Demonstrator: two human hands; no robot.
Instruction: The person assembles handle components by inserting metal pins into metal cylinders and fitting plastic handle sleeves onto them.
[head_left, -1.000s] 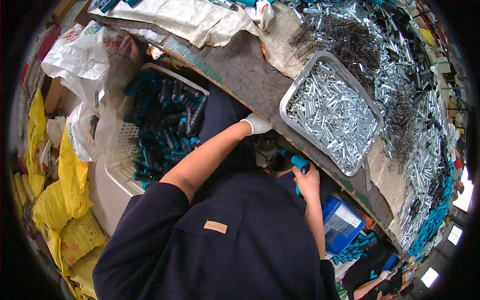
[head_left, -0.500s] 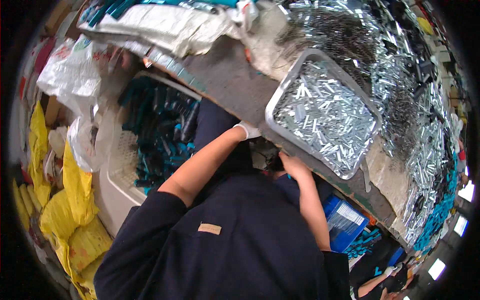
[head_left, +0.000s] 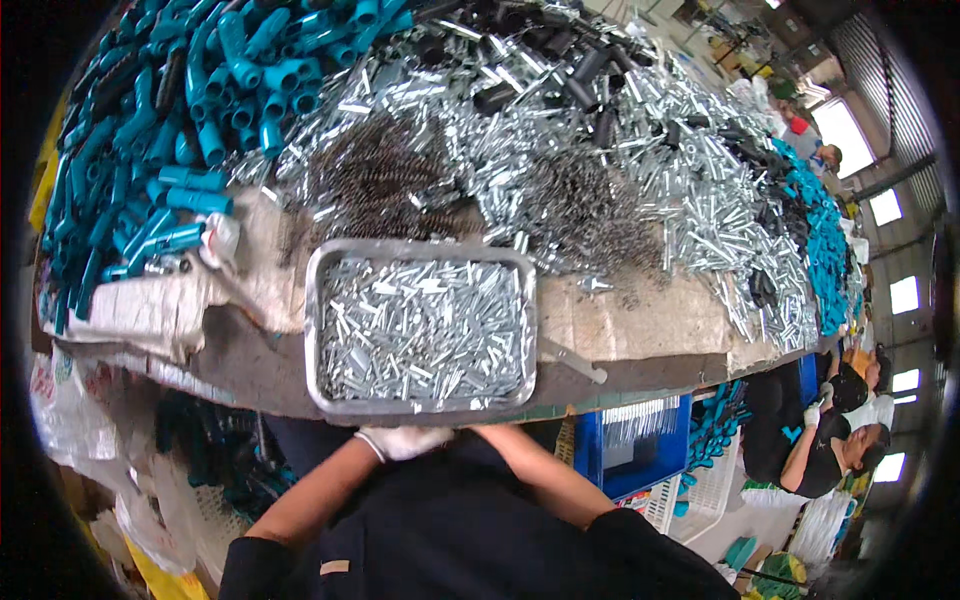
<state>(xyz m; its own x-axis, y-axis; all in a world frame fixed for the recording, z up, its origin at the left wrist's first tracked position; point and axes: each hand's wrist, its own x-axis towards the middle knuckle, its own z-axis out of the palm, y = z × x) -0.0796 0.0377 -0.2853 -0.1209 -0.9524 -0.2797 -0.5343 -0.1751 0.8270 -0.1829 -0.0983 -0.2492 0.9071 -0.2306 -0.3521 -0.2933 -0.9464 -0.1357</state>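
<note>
Metal tray (head_left: 322,300) of small silvery tubes sits at the near edge of the counter (head_left: 640,320), just past the person's chest. Left hand (head_left: 405,441), in a white glove, lies at the tray's 6 o'clock rim, right under the lip; whether it touches the rim or how far its fingers are curled cannot be told, since only the back of the glove shows. Right hand is hidden: the bare right forearm (head_left: 545,478) runs up toward the same rim at about 5 o'clock and vanishes beneath the counter edge, so its grip cannot be told either.

Outward from the tray, at 12 o'clock, lie dark heaps of wire springs (head_left: 375,180), and beyond them a broad spread of loose silvery tubes (head_left: 690,190). At 10 o'clock a mound of teal plastic handles (head_left: 150,170) rests on white sacking (head_left: 150,300). Black plastic sleeves (head_left: 560,60) lie mixed in at 1 o'clock. At 4 o'clock, below the counter edge, stands a blue crate (head_left: 625,465), with a white basket (head_left: 705,490) beside it. Farther off at 4 o'clock another person in dark clothes (head_left: 815,445) sits by the counter.
</note>
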